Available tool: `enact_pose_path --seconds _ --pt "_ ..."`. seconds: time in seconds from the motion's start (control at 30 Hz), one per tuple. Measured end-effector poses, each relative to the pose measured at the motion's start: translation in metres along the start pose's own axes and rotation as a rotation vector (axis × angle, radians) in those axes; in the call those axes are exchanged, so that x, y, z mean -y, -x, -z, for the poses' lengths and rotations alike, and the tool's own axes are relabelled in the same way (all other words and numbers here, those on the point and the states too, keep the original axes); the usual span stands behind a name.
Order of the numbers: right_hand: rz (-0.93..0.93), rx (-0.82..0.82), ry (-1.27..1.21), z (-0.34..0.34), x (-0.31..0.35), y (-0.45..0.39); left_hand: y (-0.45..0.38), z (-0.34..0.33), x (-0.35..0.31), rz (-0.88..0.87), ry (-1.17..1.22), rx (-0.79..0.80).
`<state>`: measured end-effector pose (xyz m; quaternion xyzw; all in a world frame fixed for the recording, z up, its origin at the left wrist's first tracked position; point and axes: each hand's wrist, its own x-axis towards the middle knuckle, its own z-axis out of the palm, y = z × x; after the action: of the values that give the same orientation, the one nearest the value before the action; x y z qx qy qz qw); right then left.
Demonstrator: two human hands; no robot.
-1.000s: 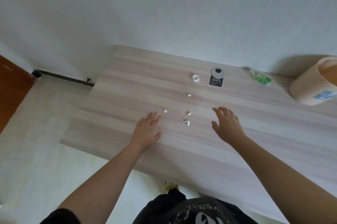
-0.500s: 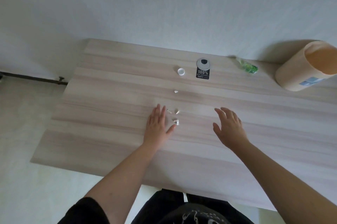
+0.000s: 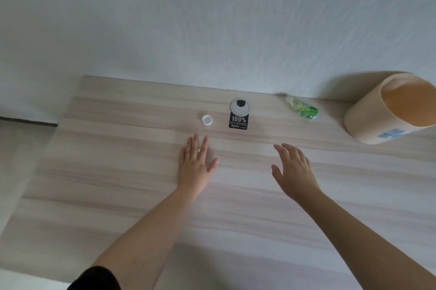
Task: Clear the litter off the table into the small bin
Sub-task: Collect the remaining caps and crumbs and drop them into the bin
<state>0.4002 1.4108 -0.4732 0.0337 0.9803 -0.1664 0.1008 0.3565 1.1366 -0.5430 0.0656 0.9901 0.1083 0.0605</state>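
Note:
My left hand (image 3: 194, 164) lies flat and open, palm down, on the pale wooden table (image 3: 106, 171); the small white scraps seen earlier are hidden under it. My right hand (image 3: 292, 169) hovers open just above the table, to the right of the left hand, holding nothing. Beyond my left fingertips lies a white bottle cap (image 3: 207, 120). Next to it is a black label reading 100% (image 3: 238, 120) below a round silver grommet (image 3: 239, 106). A crumpled green wrapper (image 3: 303, 108) lies near the wall. The beige round bin (image 3: 387, 110) stands at the far right.
The table's back edge meets a white wall (image 3: 212, 18). Its left edge drops to a light floor (image 3: 21, 143). My dark sleeve (image 3: 94, 278) shows at the bottom left.
My left hand has slid forward and right over the white scraps, which no longer show. The right hand stayed open and shifted slightly. The view has moved closer to the table.

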Motion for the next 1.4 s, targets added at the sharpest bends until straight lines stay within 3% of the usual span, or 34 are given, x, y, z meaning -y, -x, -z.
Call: enact_pose_path --seconds 0.37,0.6,0.73,1.0,1.23,1.4 --pt "-0.189 -0.114 0.022 0.027 -0.051 -0.107 -0.04 -0.003 -0.011 -0.063 0.026 -0.093" --pt "-0.239 -0.043 0.009 0.013 -0.066 -0.151 -0.046 -0.006 -0.009 -0.08 0.156 -0.086" --pt "-0.22 -0.165 -0.009 0.006 -0.069 -0.149 -0.044 -0.002 -0.011 -0.074 0.227 -0.123" --pt "-0.114 -0.12 -0.023 0.008 -0.068 -0.13 -0.031 -0.003 -0.026 0.031 0.226 -0.222" --pt "-0.115 -0.105 -0.154 0.013 -0.051 -0.093 -0.029 0.005 -0.025 0.052 0.368 -0.145" --pt "-0.159 -0.096 -0.099 0.013 -0.04 -0.066 -0.03 0.02 -0.023 0.191 0.52 -0.099"
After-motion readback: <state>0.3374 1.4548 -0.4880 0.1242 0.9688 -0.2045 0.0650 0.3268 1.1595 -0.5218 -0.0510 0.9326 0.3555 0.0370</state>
